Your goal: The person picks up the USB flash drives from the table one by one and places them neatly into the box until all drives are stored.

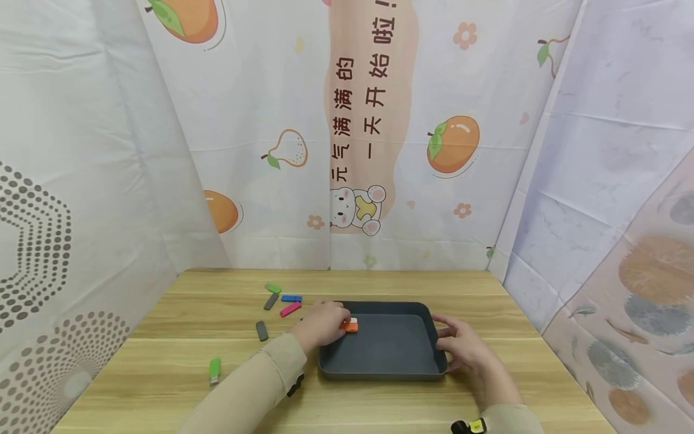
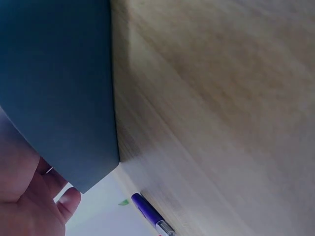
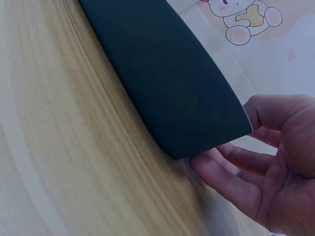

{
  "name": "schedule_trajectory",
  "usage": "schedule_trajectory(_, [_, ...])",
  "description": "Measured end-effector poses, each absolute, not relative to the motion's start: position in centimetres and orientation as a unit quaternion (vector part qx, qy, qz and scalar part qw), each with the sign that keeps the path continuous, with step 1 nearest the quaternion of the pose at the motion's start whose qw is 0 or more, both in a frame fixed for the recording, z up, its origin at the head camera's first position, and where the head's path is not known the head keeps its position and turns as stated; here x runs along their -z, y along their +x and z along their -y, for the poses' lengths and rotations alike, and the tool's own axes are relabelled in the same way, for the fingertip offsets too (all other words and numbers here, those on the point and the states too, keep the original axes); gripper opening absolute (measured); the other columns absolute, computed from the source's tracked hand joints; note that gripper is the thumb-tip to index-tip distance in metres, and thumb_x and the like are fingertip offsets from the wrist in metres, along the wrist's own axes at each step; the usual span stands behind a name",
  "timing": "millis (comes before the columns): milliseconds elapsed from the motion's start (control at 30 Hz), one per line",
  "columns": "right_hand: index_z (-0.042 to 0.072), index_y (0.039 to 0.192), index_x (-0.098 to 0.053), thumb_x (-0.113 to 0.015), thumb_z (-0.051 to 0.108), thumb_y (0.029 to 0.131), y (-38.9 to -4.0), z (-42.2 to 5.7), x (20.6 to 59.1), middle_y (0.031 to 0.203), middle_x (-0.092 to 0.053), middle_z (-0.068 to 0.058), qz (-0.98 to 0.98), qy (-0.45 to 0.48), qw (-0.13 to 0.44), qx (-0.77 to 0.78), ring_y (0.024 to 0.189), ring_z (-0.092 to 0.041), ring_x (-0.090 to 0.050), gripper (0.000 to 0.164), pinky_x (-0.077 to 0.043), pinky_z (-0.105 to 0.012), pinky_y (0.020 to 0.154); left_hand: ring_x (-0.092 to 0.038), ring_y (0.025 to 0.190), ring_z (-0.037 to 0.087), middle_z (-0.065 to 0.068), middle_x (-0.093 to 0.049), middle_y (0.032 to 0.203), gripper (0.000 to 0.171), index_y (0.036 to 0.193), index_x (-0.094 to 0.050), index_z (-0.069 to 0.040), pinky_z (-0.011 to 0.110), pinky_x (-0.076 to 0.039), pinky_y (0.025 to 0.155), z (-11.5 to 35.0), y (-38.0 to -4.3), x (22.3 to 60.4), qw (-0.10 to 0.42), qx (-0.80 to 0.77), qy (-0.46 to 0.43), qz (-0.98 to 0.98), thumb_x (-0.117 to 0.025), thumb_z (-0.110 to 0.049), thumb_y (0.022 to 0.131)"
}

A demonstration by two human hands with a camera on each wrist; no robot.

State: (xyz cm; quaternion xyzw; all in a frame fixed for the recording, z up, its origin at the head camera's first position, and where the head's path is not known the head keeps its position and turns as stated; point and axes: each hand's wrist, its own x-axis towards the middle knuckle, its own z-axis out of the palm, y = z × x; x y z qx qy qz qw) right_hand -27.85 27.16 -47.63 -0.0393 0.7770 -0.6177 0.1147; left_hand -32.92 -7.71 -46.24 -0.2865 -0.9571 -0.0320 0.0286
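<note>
A dark grey rectangular tray (image 1: 382, 377) sits on the wooden table between the two hands. My left hand (image 1: 323, 323) reaches over the tray's left rim and pinches an orange and white USB stick (image 1: 351, 326) just inside it. The left wrist view shows the tray's outer wall (image 2: 59, 88), with part of that hand (image 2: 29, 196) at the rim; the stick is hidden there. At the tray's right side my right hand (image 1: 463, 345) holds the edge. In the right wrist view its thumb (image 3: 221, 179) lies by the wall's lower corner, one finger at the rim.
Left of the tray lie several loose USB sticks: a pink one (image 1: 290, 309), a blue one (image 1: 291, 298), a grey one (image 1: 262, 331) and a green one (image 1: 214, 371) with its metal plug showing. A printed curtain (image 1: 260, 211) hangs behind the table.
</note>
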Motion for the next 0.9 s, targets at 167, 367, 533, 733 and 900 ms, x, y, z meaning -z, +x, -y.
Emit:
schedule_trajectory(167, [0.001,0.154,-0.036,-0.059,-0.009,0.085,-27.84,-27.14,47.60,0.126,-0.052,-0.033,-0.777,-0.038,0.113,0.618,0.093,-0.034,-0.064,0.073,-0.058,-0.059,0.060,-0.061,0.094,0.018,-0.007,-0.067,0.095,0.017,0.105,-0.077,-0.021,0.047,-0.044,0.096,7.58,-32.89,46.32,0.035,0.024,-0.283,0.958,-0.081,-0.027,0.089])
schedule_trajectory(367, [0.001,0.154,-0.037,-0.059,-0.009,0.085,-27.84,-27.10,47.55,0.126,-0.052,-0.032,-0.778,-0.036,0.110,0.618,0.092,-0.034,-0.064,0.073,-0.058,-0.059,0.060,-0.062,0.093,0.016,-0.008,-0.066,0.093,0.017,0.105,-0.079,-0.021,0.045,-0.045,0.095,7.52,-32.70,46.13,0.041,0.013,-0.288,0.957,-0.080,-0.027,0.090])
schedule_trajectory(533, [0.001,0.155,-0.036,-0.059,-0.008,0.086,-27.85,-27.13,47.55,0.126,-0.052,-0.033,-0.778,-0.040,0.112,0.617,0.094,-0.035,-0.065,0.073,-0.058,-0.058,0.060,-0.061,0.091,0.016,-0.008,-0.065,0.090,0.016,0.104,-0.079,-0.021,0.043,-0.045,0.092,7.40,-32.47,45.80,0.042,0.012,-0.288,0.957,-0.081,-0.027,0.089])
schedule_trajectory(733, [0.000,0.155,-0.035,-0.060,-0.008,0.086,-27.87,-27.16,47.60,0.127,-0.052,-0.033,-0.776,-0.043,0.114,0.619,0.095,-0.036,-0.065,0.073,-0.058,-0.059,0.061,-0.060,0.090,0.015,-0.009,-0.065,0.089,0.014,0.103,-0.080,-0.021,0.042,-0.044,0.090,7.36,-32.63,46.30,0.045,0.013,-0.285,0.957,-0.080,-0.027,0.090])
schedule_trajectory(900, [0.000,0.155,-0.034,-0.060,-0.008,0.087,-27.93,-27.23,47.71,0.127,-0.052,-0.034,-0.776,-0.045,0.115,0.618,0.096,-0.036,-0.065,0.073,-0.058,-0.059,0.061,-0.060,0.091,0.016,-0.008,-0.065,0.090,0.013,0.102,-0.079,-0.022,0.042,-0.044,0.090,7.32,-32.81,46.68,0.049,0.007,-0.284,0.958,-0.079,-0.028,0.090])
